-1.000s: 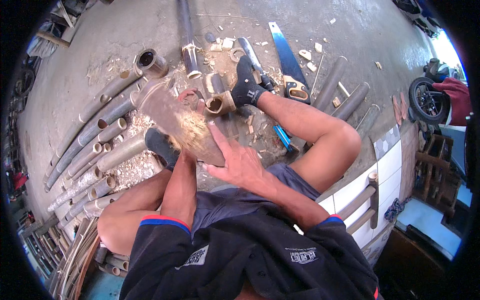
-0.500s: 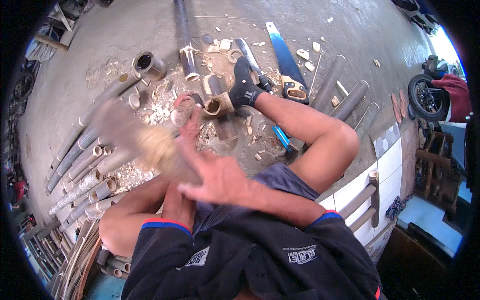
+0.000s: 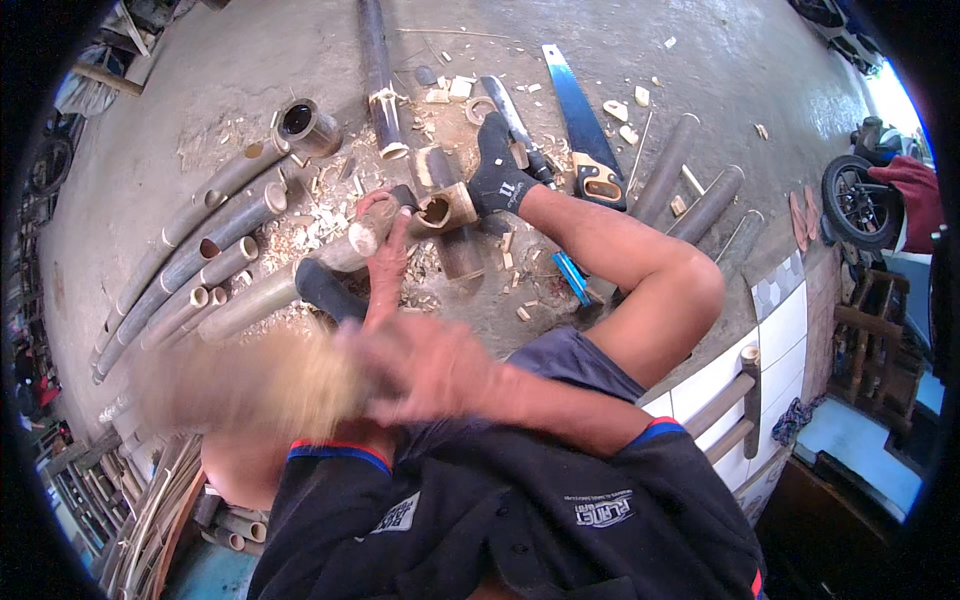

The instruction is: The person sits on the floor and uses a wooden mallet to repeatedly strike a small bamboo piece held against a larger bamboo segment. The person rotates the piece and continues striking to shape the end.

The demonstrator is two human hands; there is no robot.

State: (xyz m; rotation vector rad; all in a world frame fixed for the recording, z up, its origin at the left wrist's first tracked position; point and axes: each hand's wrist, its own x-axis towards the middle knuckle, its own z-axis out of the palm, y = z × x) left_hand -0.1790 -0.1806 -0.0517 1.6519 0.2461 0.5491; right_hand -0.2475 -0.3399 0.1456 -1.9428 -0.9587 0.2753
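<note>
A bamboo tube (image 3: 458, 203) with a ragged hole in its mouth sits on the floor beside the right foot (image 3: 498, 170), among pale chips. Close against its left side is a hand tool with a round wooden handle (image 3: 368, 234) and a dark collar; its working end is hidden, so whether it touches the hole cannot be told. A wooden mallet (image 3: 230, 388) is badly blurred, its outline lost, and it covers most of the left thigh and forearm. The concrete floor (image 3: 700, 90) carries wood chips (image 3: 320, 215), a saw (image 3: 582, 125), a long knife (image 3: 508, 108) and more bamboo tubes (image 3: 175, 260) lined up at left. At right are white tiles (image 3: 780, 340), sandals (image 3: 800, 215) and a motorbike wheel (image 3: 858, 200); the dark lens rim cuts off the room's edges. The left hand (image 3: 388, 262) reaches forward, fingers wrapped around the tool's handle. The right hand (image 3: 435, 368) is in front of the belly, its blurred fingers clamped on the mallet's near end.
</note>
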